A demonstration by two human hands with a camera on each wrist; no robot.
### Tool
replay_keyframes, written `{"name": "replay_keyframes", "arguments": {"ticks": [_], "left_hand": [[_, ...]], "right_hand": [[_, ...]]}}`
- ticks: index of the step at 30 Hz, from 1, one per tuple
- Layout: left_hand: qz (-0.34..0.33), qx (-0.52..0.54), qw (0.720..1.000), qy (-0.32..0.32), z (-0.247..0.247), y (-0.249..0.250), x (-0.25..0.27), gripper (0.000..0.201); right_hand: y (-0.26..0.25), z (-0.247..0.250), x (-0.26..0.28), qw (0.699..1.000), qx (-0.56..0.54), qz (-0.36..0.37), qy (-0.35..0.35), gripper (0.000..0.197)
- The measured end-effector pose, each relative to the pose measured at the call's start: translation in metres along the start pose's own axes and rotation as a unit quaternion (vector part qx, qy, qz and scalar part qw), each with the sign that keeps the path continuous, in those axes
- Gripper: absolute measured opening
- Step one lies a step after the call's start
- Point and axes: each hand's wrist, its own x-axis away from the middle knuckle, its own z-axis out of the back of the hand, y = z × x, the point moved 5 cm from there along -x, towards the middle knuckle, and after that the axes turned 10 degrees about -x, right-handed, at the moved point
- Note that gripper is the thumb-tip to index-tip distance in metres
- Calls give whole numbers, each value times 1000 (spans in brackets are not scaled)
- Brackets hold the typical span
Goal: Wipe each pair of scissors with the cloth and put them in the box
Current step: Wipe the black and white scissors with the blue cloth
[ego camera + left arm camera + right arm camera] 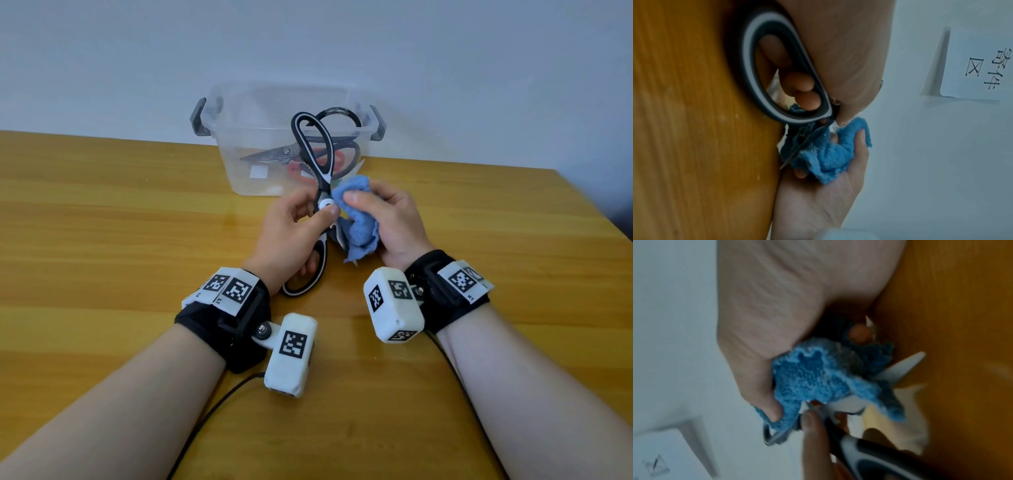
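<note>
The scissors [317, 192] are gripped by the left hand [284, 236]: fingers are passed through the near handle loop, as is seen in the left wrist view, and the thumb is pressed on the white pivot cap. The scissors are held spread open above the table [102, 222], one handle loop pointing away toward the box [239, 137], the other lying under the left palm. The cloth [359, 219], blue and bunched, is clenched in the right hand [394, 219], with fingers and thumb curled round it. It is pressed against a blade just beside the pivot; in the left wrist view a blade [803, 144] is seen running across the cloth, and in the right wrist view pale blade tips are seen poking out past the folds.

Behind the hands the clear box stands on the table near the wall, grey latches at both ends. Inside it other scissors [274, 154] are laid, one pair with red handles.
</note>
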Motion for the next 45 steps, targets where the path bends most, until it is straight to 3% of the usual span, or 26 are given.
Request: {"name": "replay_keyframes", "arguments": {"ticks": [3,7,11,14,17,20,27,30,34,39,45], "left_hand": [[-6,0,1000,-8,0,0,0,4],[-4,-4,1000,-19,0,0,1,12],[-5,-18,999,-36,-3,2,3,18],[-12,-21,999,-35,-3,5,4,22],[1,-22,1000,-13,-2,4,3,17],[20,-8,999,23,2,-1,0,24],[9,5,999,34,3,-3,-2,22],[6,-4,1000,12,2,-3,-2,22],[-3,-10,1000,-13,1,-2,-1,18],[16,-37,998,-42,-3,-4,-1,33],[22,-39,999,-29,-3,-4,0,26]], "right_hand": [[4,-1,0,999,35,6,-14,2],[1,5,-2,999,29,28,34,9],[3,21,-8,989,-64,39,128,5],[2,28,-12,976,-146,41,154,8],[0,26,-14,971,-196,33,132,15],[1,20,-13,977,-190,26,94,29],[6,-7,0,997,29,16,-63,27],[5,-6,0,997,30,23,-67,26],[7,-1,-4,999,30,32,-28,18],[7,17,-11,992,-68,36,101,12],[7,29,-15,972,-192,16,137,11]]}}
